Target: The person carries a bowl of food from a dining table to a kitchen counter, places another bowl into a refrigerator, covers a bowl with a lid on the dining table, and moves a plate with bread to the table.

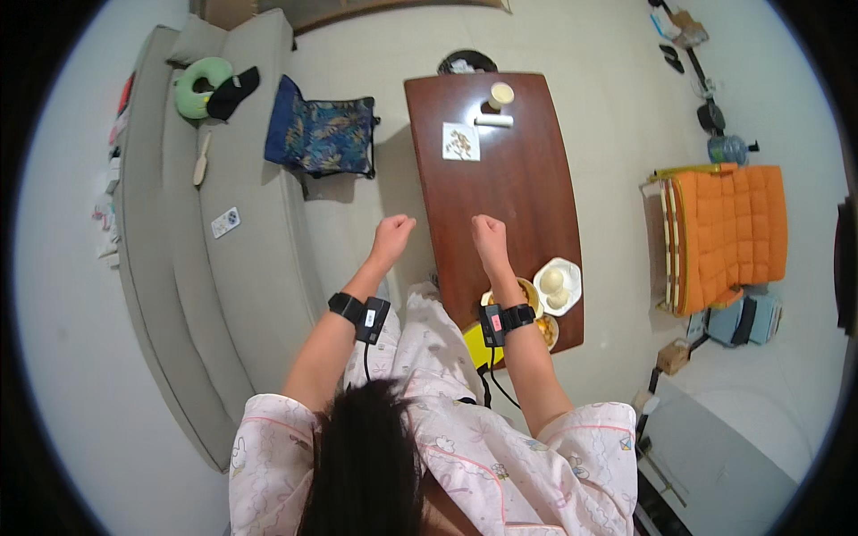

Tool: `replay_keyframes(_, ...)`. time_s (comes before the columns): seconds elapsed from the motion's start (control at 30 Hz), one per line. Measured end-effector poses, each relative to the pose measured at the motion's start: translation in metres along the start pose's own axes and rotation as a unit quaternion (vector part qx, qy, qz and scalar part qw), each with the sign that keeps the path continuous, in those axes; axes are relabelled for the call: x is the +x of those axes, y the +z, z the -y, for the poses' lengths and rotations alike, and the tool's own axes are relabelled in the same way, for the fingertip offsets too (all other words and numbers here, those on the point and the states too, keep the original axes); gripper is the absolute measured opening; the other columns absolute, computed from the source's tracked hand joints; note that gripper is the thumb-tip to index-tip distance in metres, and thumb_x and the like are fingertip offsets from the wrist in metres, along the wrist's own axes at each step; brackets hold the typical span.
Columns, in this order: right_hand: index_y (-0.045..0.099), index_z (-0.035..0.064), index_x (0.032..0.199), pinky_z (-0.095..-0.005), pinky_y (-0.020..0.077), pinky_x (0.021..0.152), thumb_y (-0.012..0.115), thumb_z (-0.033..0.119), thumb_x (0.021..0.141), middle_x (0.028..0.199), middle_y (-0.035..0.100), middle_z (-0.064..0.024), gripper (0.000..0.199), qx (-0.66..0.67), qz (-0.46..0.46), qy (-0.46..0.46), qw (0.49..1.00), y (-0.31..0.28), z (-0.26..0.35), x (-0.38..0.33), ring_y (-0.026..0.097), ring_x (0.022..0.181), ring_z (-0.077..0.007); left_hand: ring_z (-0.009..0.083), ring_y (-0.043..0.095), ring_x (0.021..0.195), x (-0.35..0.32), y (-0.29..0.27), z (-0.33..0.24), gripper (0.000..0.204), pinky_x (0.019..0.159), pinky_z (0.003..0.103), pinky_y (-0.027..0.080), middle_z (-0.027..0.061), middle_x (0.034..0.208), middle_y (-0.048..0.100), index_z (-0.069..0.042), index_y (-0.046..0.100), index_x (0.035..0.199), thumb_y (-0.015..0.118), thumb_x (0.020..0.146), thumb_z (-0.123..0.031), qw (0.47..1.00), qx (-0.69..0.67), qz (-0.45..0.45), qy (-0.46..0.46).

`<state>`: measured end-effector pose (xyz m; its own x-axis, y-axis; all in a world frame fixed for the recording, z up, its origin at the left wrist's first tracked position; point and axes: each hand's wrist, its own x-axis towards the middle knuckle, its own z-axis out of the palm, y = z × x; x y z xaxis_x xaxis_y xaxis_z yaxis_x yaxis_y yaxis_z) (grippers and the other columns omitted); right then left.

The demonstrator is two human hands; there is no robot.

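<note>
My left hand (pixel 393 238) is closed in a fist, held out in front of me just left of the wooden table (pixel 500 201). My right hand (pixel 488 236) makes a fist too, raised over the table's left half. Nothing shows in either fist. Beneath and beside my right forearm is a yellowish bowl (pixel 534 297), partly hidden by the wrist. A white plate (pixel 569 304) with round pale buns (pixel 553 284) stands to its right. A second bowl (pixel 553 332) of food and a bright yellow flat thing (pixel 479 345) lie nearer to me. Black devices are strapped to both wrists.
A cup (pixel 501 95), a white stick-like object (pixel 494 121) and a patterned white tile (pixel 461 141) are at the table's far end. A grey sofa (pixel 237 259) and a blue patterned chair (pixel 331 134) stand left. An orange cushioned chair (pixel 728 237) is at right. Cables hang from my wrists.
</note>
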<state>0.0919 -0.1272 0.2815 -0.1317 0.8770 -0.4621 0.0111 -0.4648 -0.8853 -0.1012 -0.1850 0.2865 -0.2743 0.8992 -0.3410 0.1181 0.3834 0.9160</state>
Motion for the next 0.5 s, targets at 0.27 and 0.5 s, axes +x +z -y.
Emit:
replay_keyframes(0.27, 0.037, 0.0147, 0.052, -0.0209, 0.0171, 0.036, 0.048, 0.013, 0.078, 0.048, 0.030, 0.0087, 0.028, 0.123, -0.032, -0.019, 0.992, 0.061, -0.001, -0.163, 0.025, 0.038, -0.0018, 0.0047, 0.025, 0.036, -0.147, -0.101, -0.002, 0.028, 0.034, 0.022, 0.018, -0.0058, 0.046, 0.030, -0.013, 0.035, 0.055, 0.049, 0.080, -0.014, 0.977, -0.162, 0.047, -0.128)
replay_keyframes(0.5, 0.035, 0.0154, 0.054, -0.0204, 0.0164, 0.035, 0.047, 0.012, 0.079, 0.047, 0.029, 0.0081, 0.028, 0.182, -0.120, -0.064, 0.974, 0.037, -0.016, -0.264, 0.024, 0.036, -0.0025, 0.0051, 0.025, 0.035, -0.193, -0.130, -0.048, 0.024, 0.035, 0.024, 0.019, -0.0062, 0.044, 0.031, -0.012, 0.040, 0.055, 0.049, 0.077, -0.015, 0.984, -0.098, 0.143, -0.046)
